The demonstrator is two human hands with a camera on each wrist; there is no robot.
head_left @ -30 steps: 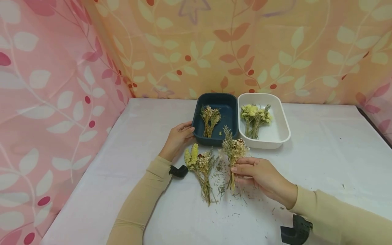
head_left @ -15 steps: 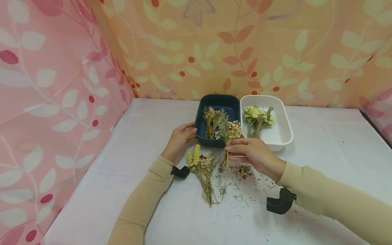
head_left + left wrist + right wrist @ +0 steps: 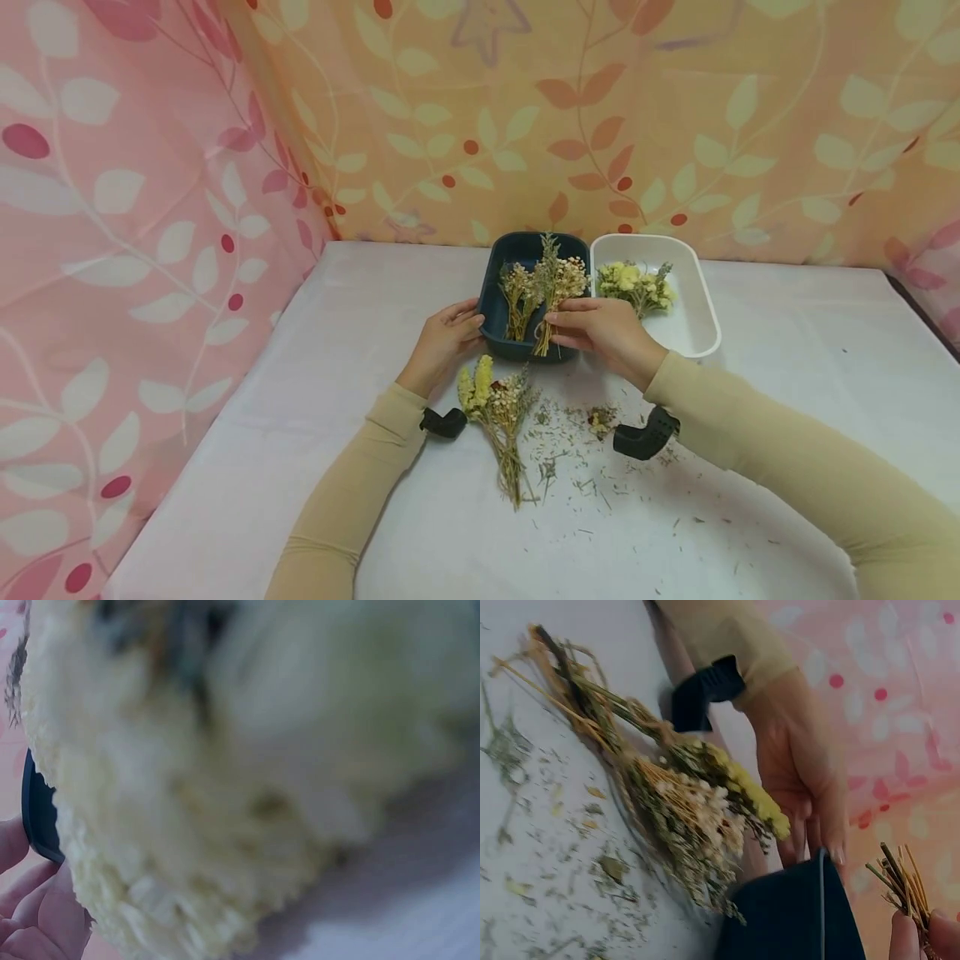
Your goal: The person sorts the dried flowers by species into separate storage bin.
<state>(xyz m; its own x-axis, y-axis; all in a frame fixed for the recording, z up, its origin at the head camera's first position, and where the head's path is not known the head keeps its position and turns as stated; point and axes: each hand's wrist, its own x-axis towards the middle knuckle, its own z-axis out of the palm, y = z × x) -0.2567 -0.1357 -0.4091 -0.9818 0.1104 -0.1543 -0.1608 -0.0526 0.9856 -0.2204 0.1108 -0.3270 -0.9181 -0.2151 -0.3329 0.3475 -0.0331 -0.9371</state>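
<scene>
My right hand (image 3: 611,329) pinches the stems of a small bunch of dried flowers (image 3: 558,279), cream blossoms with a grey-green sprig, over the navy tray (image 3: 543,350). In the right wrist view, its fingertips (image 3: 904,937) show beside the cut stem ends (image 3: 901,877). The left hand (image 3: 446,337) rests its fingers against the tray's left outer wall. Inside the tray, another cream dried bunch (image 3: 517,300) lies at the left. A third bunch (image 3: 501,417), with yellow spikes and cream blossoms, lies in front on the table; its pale heads fill the left wrist view.
A white tray (image 3: 701,325) stands against the navy one's right side, holding yellow dried flowers (image 3: 633,283). Broken stems and leaf crumbs (image 3: 551,471) are scattered over the white tablecloth (image 3: 360,275). Floral cloth (image 3: 420,100) hangs behind and at the left.
My right hand has lifted the pinched bunch away from the front of the table, forward and slightly left, to over the navy tray. The left hand has stayed at the tray's side.
</scene>
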